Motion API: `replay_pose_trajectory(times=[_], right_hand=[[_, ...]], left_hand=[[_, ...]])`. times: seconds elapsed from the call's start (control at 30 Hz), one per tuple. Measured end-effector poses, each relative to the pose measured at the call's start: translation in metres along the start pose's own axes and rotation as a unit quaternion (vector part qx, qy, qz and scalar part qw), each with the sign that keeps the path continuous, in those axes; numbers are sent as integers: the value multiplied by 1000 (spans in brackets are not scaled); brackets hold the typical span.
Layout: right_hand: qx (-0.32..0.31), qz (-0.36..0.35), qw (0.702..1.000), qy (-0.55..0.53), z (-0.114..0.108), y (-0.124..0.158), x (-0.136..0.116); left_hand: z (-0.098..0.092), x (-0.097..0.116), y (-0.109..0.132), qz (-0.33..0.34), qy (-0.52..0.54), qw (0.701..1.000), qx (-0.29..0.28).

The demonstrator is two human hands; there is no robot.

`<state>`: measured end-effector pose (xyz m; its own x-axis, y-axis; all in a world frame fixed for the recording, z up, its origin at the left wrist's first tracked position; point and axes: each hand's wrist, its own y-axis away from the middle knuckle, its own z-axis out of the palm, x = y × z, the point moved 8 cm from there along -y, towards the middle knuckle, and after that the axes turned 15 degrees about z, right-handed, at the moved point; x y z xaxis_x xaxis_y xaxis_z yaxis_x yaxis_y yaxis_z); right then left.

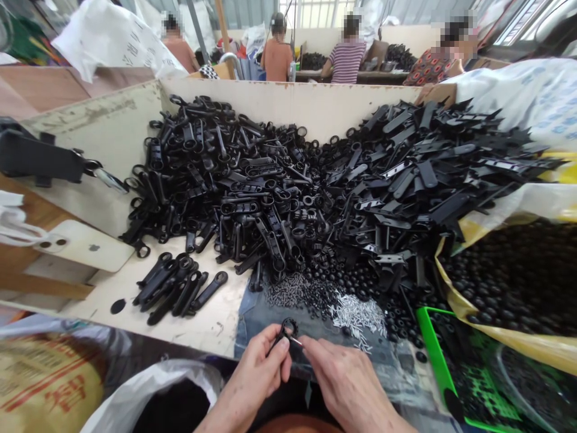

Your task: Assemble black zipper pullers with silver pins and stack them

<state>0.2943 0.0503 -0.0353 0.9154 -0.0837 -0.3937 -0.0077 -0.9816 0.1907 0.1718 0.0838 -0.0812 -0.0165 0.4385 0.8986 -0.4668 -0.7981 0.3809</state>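
In my left hand (258, 368) is a black ring-ended plastic part (290, 326), pinched between thumb and fingers with its ring pointing up and away from me. My right hand (346, 377) pinches a thin silver pin (296, 341), whose tip meets the part just below the ring; how far it goes in cannot be made out. Just beyond my hands lie a heap of silver pins (358, 313) and a pile of tiny dark pieces (288, 290). Several black ring-ended handles (178, 285) lie together to the left.
A large heap of black ring-ended parts (216, 162) and flat pointed black pieces (419, 162) fills the wooden bin (288, 99). At right are a sack of round black pieces (518, 270) and a green tray (435, 355). A phone (90, 243) lies left. Several people sit beyond.
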Motion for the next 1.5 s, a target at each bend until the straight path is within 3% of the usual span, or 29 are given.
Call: replay_pose_trajectory(times=[0.3,0.47,0.6,0.83,1.17,1.5], right_hand=[[-133,73,986,-69,15,3,6],[-184,108,972,-103,15,4,4],[-184,116,961,-171,10,3,0],[-179,129,959,-175,9,0,1],[-149,103,981,-74,3,1,-3],[-206,160,949,-175,17,2,-1]], left_hand=[[1,-8,4,-13,30,999,34],[-4,-21,10,-10,53,993,106],[-11,-30,16,-13,78,983,164],[-13,-41,10,4,38,993,114],[-7,-29,8,33,-32,996,75],[-9,-18,9,88,-79,989,89]])
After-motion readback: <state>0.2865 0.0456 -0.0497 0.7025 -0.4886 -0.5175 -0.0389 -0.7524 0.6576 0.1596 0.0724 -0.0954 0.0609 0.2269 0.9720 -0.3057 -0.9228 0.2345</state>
